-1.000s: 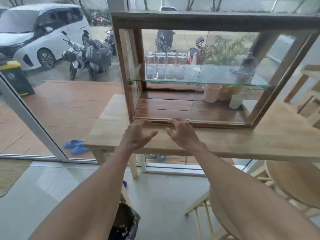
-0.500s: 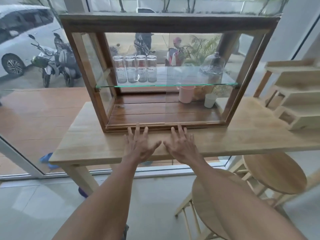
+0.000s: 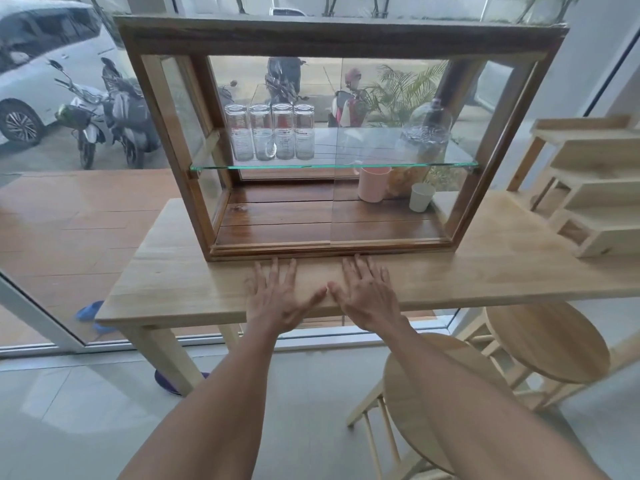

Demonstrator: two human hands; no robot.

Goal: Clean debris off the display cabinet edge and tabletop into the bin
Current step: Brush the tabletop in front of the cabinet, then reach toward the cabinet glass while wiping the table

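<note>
**Two flat hands on the tabletop, just in front of the cabinet**

Round pale-wood stools (image 3: 547, 341) stand tucked under the near right edge of the table, one partly behind the person's right forearm. To the far right, a stepped rack (image 3: 595, 188) of light unfinished wood sits on the table, well apart from the hands. Beyond the window glass are parked motorbikes (image 3: 104, 112) and a white car (image 3: 31, 64).

The tabletop (image 3: 173, 271) is smooth, pale, long-grained wood with a squared front edge. On it stands the display cabinet (image 3: 339, 32), a darker, glossier brown box with glass sides and a thin green-edged glass shelf (image 3: 332, 166) across its middle. Four clear tumblers (image 3: 270, 133) stand upside down in a row on that shelf; a glass dome (image 3: 427, 129) is on its right. Below, on the plank floor, a pink cup (image 3: 372, 183) stands near a small white cup (image 3: 420, 197). The cabinet's grooved bottom edge (image 3: 329, 251) runs just beyond the fingertips.

The left hand (image 3: 277, 296) and right hand (image 3: 367, 296) lie side by side, palms down, fingers spread and gripping nothing, thumbs nearly touching. I cannot make out any debris on the wood; it is too small to tell.
</note>
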